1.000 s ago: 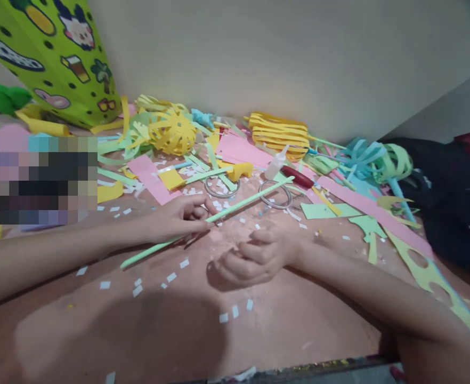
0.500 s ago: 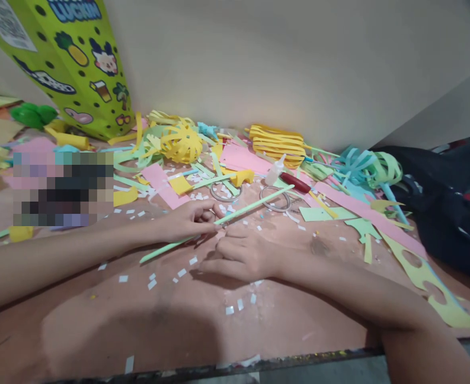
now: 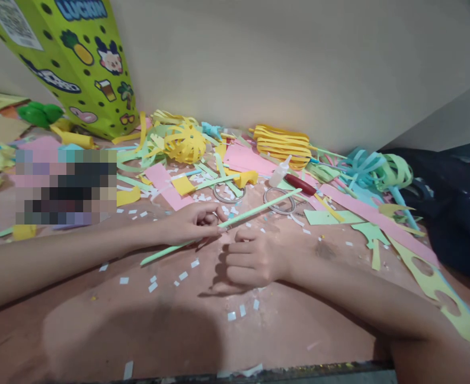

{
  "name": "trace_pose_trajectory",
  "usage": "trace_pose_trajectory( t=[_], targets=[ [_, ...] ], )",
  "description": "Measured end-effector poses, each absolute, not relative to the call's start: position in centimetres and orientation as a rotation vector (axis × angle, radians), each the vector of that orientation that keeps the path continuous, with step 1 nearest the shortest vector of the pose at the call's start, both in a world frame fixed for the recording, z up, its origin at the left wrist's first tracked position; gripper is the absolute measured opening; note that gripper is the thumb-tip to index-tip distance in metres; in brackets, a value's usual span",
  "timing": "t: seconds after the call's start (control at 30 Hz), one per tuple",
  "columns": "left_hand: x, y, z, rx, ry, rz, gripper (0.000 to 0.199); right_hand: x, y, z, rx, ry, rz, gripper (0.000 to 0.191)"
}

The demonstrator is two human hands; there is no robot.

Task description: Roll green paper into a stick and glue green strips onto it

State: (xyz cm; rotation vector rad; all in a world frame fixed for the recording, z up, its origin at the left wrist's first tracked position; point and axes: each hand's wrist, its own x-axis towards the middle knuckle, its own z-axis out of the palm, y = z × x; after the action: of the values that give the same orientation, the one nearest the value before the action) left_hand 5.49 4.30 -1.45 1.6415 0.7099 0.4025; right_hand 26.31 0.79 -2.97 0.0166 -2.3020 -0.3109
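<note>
A thin light-green paper stick [image 3: 259, 208] slants up to the right over the tabletop. My left hand [image 3: 195, 223] has its fingers and thumb closed around the stick's middle. Just right of and below the stick, my right hand [image 3: 254, 261] is apart from it, back upward and fingers curled toward the table. Its palm and fingertips are hidden, so whatever they may hold does not show. Beyond the stick's upper end lie a dark-red handle [image 3: 300, 184], a small clear glue bottle [image 3: 280, 172] and two metal rings, one of them a grey ring [image 3: 278, 201] behind the stick.
Small white paper bits [image 3: 183, 276] are scattered over the brown table [image 3: 299, 330]. Yellow paper lanterns [image 3: 185, 144], a pink strip [image 3: 379, 220] and other coloured scraps lie along the wall. A green printed bag [image 3: 99, 80] stands back left; dark fabric [image 3: 454, 224] lies at the right.
My right hand has drawn back from the stick and my left fingers, moving right and slightly down, its fingers more curled. My left hand still holds the stick in nearly the same place.
</note>
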Motion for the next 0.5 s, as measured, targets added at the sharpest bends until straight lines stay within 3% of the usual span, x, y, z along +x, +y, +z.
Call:
trace_pose_trajectory(
  t=[0.37, 0.5],
  targets=[
    [5.47, 4.12, -1.37, 1.433, 0.797, 0.574, 0.023, 26.58, 1.21, -2.34, -0.187, -2.339, -0.353, 0.038],
    [5.56, 4.12, -1.45, 1.409, 0.787, 0.563, 0.027, 26.86, 1.41, -2.81, -0.134, -2.334, -0.27, 0.021]
  ],
)
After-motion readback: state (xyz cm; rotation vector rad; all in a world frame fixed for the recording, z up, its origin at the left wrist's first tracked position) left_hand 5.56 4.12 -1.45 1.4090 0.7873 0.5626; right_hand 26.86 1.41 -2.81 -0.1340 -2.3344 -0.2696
